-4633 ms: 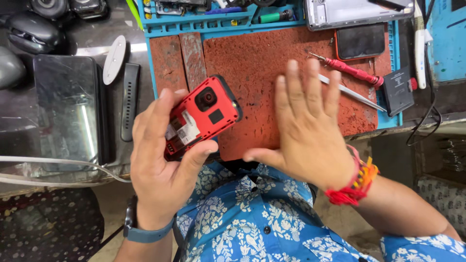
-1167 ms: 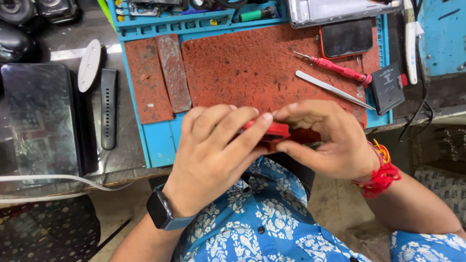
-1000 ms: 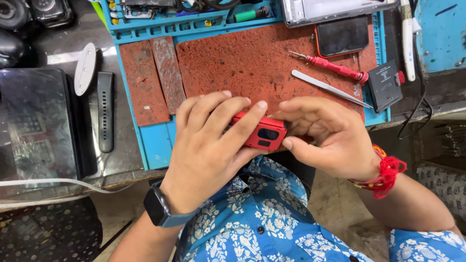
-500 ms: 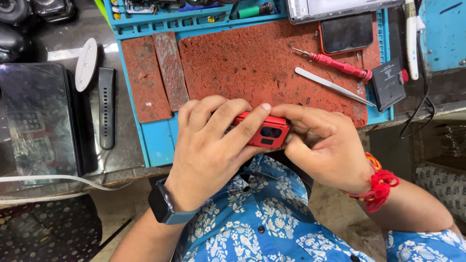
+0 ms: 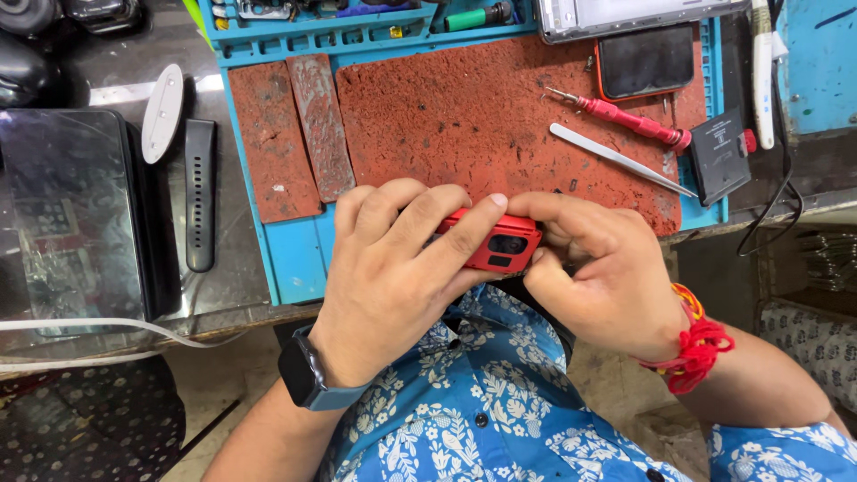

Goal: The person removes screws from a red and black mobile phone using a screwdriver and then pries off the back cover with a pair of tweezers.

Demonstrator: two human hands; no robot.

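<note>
- We're gripping a red phone (image 5: pixel 495 243) w/ dark camera window, left hand (image 5: pixel 402 268) & right hand (image 5: pixel 598 268) both clamping it.
- It's hovering over the counter's red mat (image 5: pixel 473 116) front edge.

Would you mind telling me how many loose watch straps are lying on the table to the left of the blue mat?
2: a white strap and a black strap just right of it, both beside the dark tablet.

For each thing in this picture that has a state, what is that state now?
red phone: held at the mat's near edge, camera side visible.
left hand: closed around the phone.
right hand: gripping the phone's right end.
red screwdriver: lying unused on the mat.
tweezers: lying flat, unused.
black watch strap: detached, lying flat.
</note>
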